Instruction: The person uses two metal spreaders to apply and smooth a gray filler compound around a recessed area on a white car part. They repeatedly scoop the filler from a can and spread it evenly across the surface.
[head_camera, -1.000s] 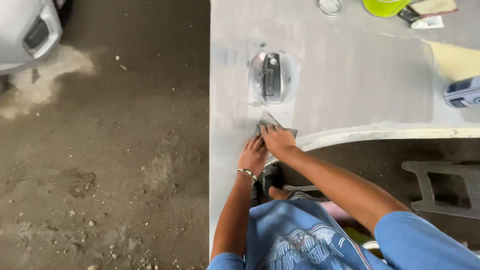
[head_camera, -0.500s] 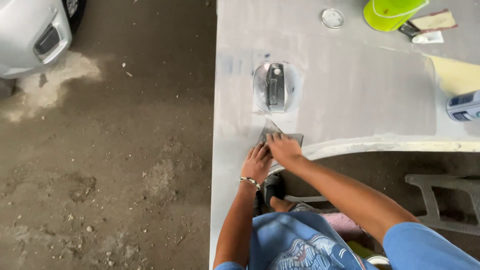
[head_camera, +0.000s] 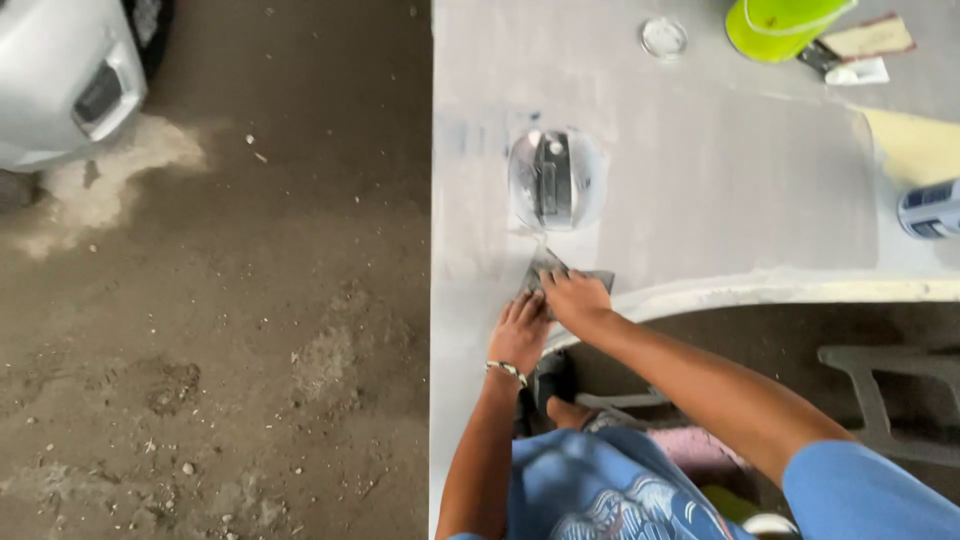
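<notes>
Nearest the camera, a blue shirt (head_camera: 600, 490) is seen, with both forearms stretched forward onto a grey primed car panel (head_camera: 700, 200). The left hand (head_camera: 518, 332) is laid flat with its fingers held together, pressed on the panel just above the wheel-arch edge (head_camera: 760, 290). The right hand (head_camera: 576, 298) is spread and pressed down on a dark sheet of sandpaper (head_camera: 545, 268), which is pinned against the panel touching the fingertips of both hands. Just beyond the sheet, a recessed door handle (head_camera: 552, 180) is seen, ringed by a rubbed, paler patch. Sanding below the handle is judged to be the step in hand; even pressure and short strokes along the arch edge would be called for next. Farther off, near the panel's far edge, a small round lid (head_camera: 664, 38) and a lime-green container (head_camera: 780, 25) are set.
</notes>
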